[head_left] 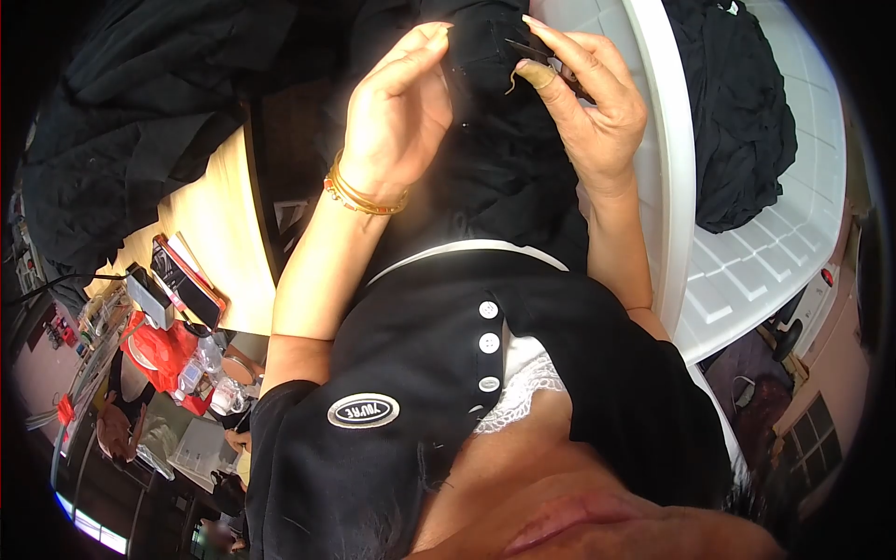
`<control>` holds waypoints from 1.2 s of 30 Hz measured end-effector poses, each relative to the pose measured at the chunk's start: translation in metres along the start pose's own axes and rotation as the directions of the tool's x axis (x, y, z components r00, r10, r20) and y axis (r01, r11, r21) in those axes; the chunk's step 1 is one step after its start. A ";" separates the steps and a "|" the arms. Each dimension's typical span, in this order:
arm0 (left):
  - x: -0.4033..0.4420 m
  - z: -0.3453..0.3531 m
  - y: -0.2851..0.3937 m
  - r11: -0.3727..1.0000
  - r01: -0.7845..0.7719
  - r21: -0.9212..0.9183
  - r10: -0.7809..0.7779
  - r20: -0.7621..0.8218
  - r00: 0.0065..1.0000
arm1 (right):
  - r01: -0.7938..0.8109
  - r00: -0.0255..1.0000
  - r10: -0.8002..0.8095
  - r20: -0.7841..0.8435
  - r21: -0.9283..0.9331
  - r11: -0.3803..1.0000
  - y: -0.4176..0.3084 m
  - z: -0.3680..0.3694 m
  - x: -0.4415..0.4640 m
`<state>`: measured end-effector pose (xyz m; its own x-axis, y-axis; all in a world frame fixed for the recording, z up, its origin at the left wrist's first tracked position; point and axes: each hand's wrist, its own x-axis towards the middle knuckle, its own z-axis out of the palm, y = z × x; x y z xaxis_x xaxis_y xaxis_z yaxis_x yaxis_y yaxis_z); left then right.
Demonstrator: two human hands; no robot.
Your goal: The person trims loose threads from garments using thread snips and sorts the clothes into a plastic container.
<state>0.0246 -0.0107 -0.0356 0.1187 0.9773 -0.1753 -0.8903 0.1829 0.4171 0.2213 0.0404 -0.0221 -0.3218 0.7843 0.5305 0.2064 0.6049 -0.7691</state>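
Observation:
My left hand (401,112), with gold-coloured bracelets (359,194) at its wrist, is raised over black cloth (476,159). Its thumb and fingertips are pressed together; whatever is between them is too small to make out. Across from it, my right hand (597,107) holds what look like small thread snips (528,49). Their thin dark blade points toward my left hand, and the rest is mostly hidden in the palm. A yellowish wrap (536,75) covers the right thumb's tip, with a loose strand hanging from it. The black cloth is bunched beneath both hands.
A white plastic tub (737,289) stands at my right, with more black cloth (733,121) in it. On my left, black cloth (121,149) covers part of a wooden tabletop (224,215), where a phone (189,285) lies. Red bags (154,350) are lower left.

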 end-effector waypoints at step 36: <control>-0.009 0.007 -0.002 0.852 0.040 0.522 0.045 -0.149 0.988 | -0.196 0.978 0.185 0.101 0.109 0.975 0.003 -0.009 0.006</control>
<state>0.0286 -0.0195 -0.0289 0.0117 0.9577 -0.2876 -0.5244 0.2508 0.8137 0.2287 0.0481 -0.0185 -0.3698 0.8645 0.3403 0.1638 0.4212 -0.8921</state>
